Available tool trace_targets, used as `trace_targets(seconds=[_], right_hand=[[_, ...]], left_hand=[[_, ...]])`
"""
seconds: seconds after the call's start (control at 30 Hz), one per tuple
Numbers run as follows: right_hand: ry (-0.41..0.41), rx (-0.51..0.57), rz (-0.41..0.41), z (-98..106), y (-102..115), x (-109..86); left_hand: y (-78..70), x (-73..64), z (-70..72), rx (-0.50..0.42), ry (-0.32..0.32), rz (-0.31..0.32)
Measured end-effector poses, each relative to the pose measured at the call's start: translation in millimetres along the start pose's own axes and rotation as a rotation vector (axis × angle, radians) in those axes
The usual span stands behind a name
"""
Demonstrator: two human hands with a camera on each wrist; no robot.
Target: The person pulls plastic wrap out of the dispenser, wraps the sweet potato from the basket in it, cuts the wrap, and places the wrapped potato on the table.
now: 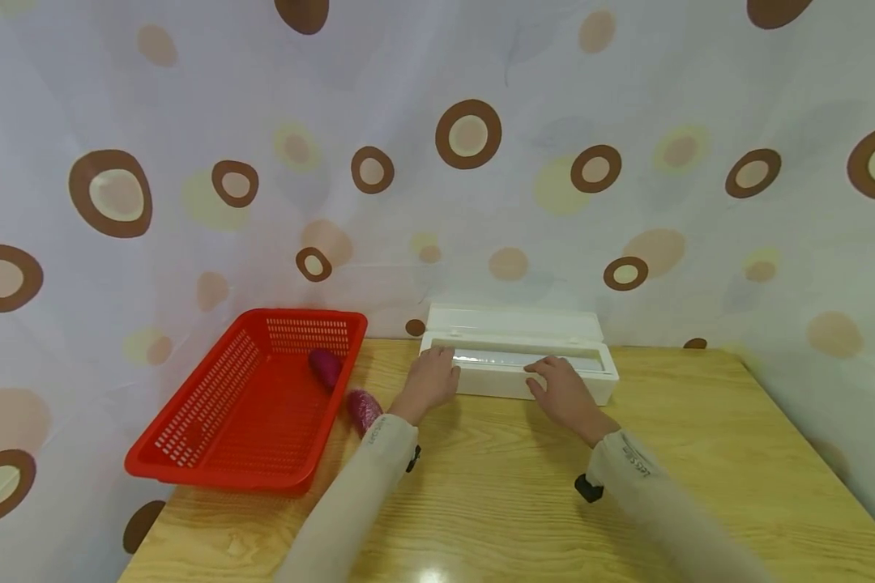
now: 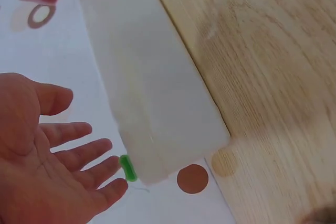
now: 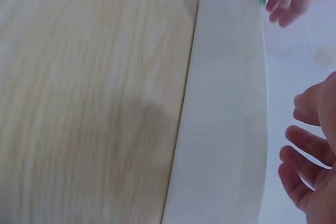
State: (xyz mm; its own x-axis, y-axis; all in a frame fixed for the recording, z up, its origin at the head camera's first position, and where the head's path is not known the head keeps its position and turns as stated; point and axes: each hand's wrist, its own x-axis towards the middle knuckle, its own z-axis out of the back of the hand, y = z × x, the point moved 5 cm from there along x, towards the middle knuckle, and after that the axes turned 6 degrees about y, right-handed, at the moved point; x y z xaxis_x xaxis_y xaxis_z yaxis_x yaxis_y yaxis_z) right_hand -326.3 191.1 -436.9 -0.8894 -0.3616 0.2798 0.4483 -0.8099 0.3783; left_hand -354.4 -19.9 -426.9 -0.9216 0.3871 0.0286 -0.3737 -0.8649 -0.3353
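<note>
A long white cling film box [image 1: 496,386] stands at the back of the table, its lid [image 1: 514,321] raised against the wall sheet. Inside lies shiny clear film [image 1: 492,357]. My left hand [image 1: 432,380] is over the box's left end, fingers loosely spread and holding nothing. In the left wrist view, those fingers are near a green tab [image 2: 127,168] on the box end. My right hand [image 1: 565,395] is over the right half of the box, fingers relaxed, nothing held. Whether either hand touches the box is unclear.
Left on the table stands a red plastic basket [image 1: 226,478] with a purple sweet potato-like item [image 1: 325,368] inside. A similar item [image 1: 363,407], shiny as if wrapped in film, lies beside it near my left wrist. A patterned sheet [image 1: 510,202] hangs behind the wooden table [image 1: 496,486].
</note>
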Motion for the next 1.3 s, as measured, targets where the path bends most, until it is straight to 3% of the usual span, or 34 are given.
trace_targets(seconds=[0.1,0.27,0.43,0.67,1.1,1.3], right_hand=[[-0.012,-0.054,-0.025,10,-19,2.1],[0.056,-0.131,-0.036,14,-40,5.4],[0.126,-0.158,-0.034,11,-45,9.1],[0.141,-0.204,-0.103,10,-47,13.3],[0.124,-0.055,-0.167,8,-51,15.7],[0.134,0.027,-0.193,10,-52,16.6]], left_hand=[[-6.4,8.2,-0.8,0.062,-0.003,-0.023],[-10.4,22.4,-5.2,0.133,0.032,-0.027],[-9.3,33.2,-13.4,0.158,0.068,-0.018],[-10.3,38.1,-18.6,0.166,0.048,-0.022],[-11.6,41.8,-17.7,0.159,0.051,0.011],[-12.1,39.7,-11.6,0.046,0.007,0.05]])
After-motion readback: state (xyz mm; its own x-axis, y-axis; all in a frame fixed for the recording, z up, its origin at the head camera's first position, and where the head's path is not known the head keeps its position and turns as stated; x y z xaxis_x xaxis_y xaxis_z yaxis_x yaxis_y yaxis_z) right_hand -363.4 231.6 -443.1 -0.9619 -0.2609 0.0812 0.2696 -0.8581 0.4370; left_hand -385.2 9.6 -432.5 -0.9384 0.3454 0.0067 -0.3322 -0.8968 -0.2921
